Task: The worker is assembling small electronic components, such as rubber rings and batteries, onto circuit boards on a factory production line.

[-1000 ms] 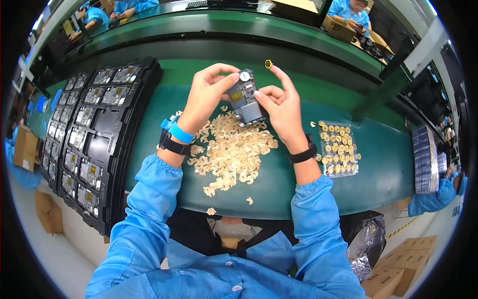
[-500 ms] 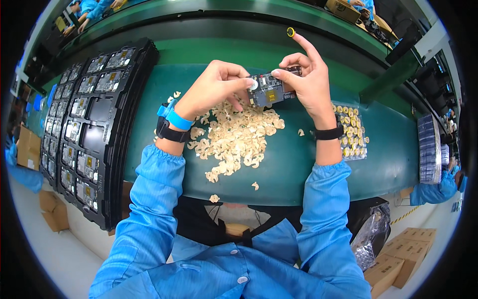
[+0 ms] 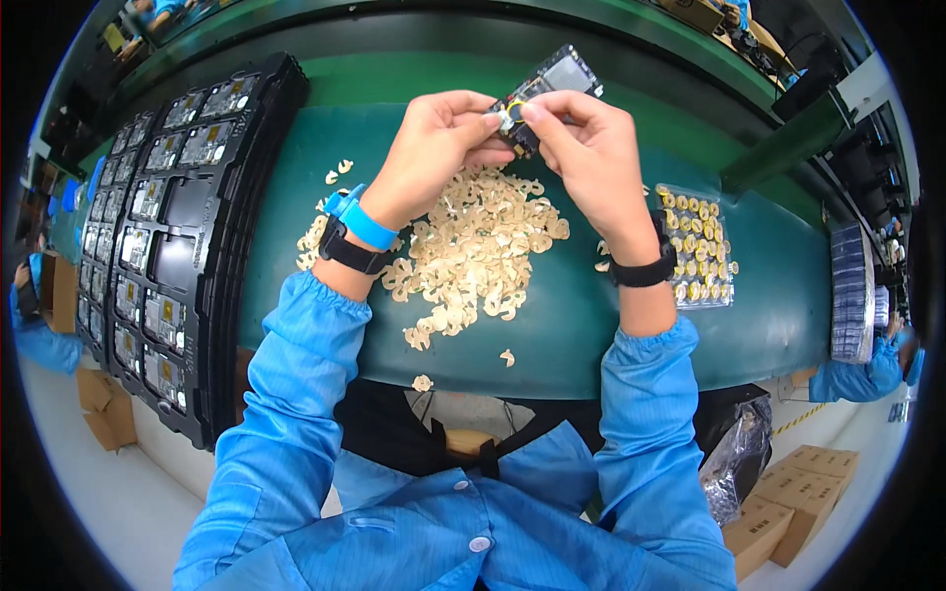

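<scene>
the left hand (image 3: 448, 138) grips the near end of a dark circuit board (image 3: 564, 77), which is held tilted above the green table (image 3: 769, 315), beyond a pile of cream paper scraps (image 3: 483, 246). the right hand (image 3: 589, 148) has its fingers drawn narrow at a yellow-rimmed disc (image 3: 516, 110) over the board, though whether it pinches the disc or presses it cannot be told. a sheet of yellow discs (image 3: 698, 246) lies to the right, and black trays (image 3: 215, 212) holding boards stand at left.

Trays (image 3: 175, 260) left — discs (image 3: 702, 246) right
</scene>
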A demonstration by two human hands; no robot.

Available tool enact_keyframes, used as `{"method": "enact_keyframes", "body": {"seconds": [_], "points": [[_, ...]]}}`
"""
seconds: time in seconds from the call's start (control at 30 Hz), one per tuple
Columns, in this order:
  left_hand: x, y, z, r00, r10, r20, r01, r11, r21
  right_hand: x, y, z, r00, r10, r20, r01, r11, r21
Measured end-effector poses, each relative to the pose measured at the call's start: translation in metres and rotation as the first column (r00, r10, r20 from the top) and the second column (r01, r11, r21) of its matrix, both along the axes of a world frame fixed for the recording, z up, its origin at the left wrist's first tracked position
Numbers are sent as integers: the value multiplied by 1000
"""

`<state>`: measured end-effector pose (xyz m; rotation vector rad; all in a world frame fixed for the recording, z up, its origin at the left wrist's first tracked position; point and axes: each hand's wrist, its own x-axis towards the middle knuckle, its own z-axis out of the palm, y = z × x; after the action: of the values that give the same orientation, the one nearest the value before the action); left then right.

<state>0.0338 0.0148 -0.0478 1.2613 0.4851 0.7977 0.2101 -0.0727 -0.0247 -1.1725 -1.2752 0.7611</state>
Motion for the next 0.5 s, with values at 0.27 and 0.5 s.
{"method": "enact_keyframes", "body": {"seconds": [0.27, 0.5], "points": [[2, 2, -4, 999, -11, 49, 9, 999, 50, -10, 6, -10, 989, -117, 95, 113, 993, 43], [4, 0, -5, 997, 9, 75, -14, 998, 65, -8, 8, -15, 989, -122, 86, 114, 989, 96]]}}
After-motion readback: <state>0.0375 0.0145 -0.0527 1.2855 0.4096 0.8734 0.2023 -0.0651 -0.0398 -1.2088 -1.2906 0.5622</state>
